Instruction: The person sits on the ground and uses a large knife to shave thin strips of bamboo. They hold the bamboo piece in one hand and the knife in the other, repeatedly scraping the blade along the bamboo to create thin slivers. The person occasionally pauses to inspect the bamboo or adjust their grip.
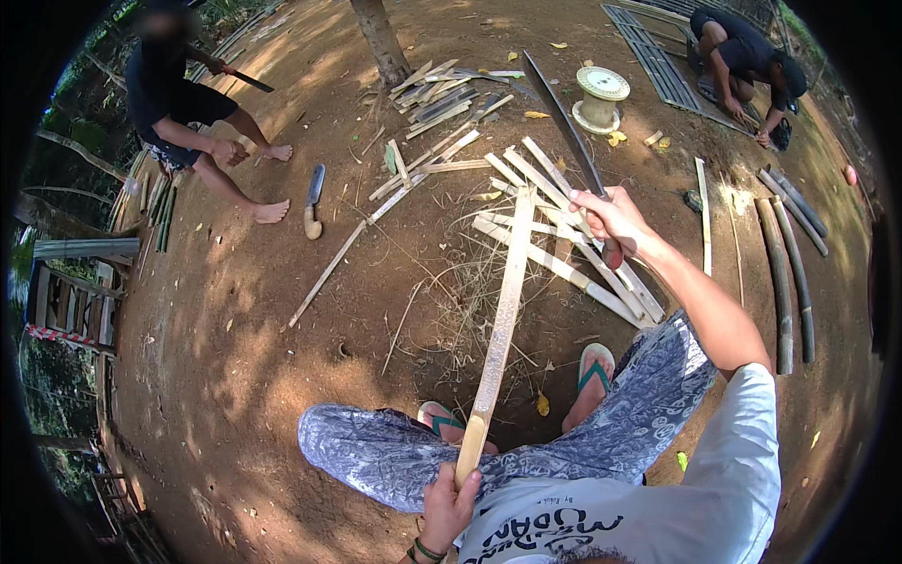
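My left hand (445, 509), low in the view by my lap, is closed round the near end of a long pale bamboo strip (503, 324). The strip slants up and away from me between my feet, its far end over a pile of split strips. On the right, my right hand (613, 222) grips a machete (567, 120) by its reddish-brown handle. Its long dark blade points up and away to the left, apart from the held strip. Beneath and beyond my right hand lie several pale split bamboo strips (564, 268) with thin shavings (451, 305) beside them.
A wooden-handled cleaver (315, 202) lies left of the pile. More split pieces (442, 99) lie near a tree trunk (381, 42). A spool (599, 99) stands beyond; dark poles (789, 273) lie right. One person (174, 94) sits left holding a blade; another (747, 56) crouches far right.
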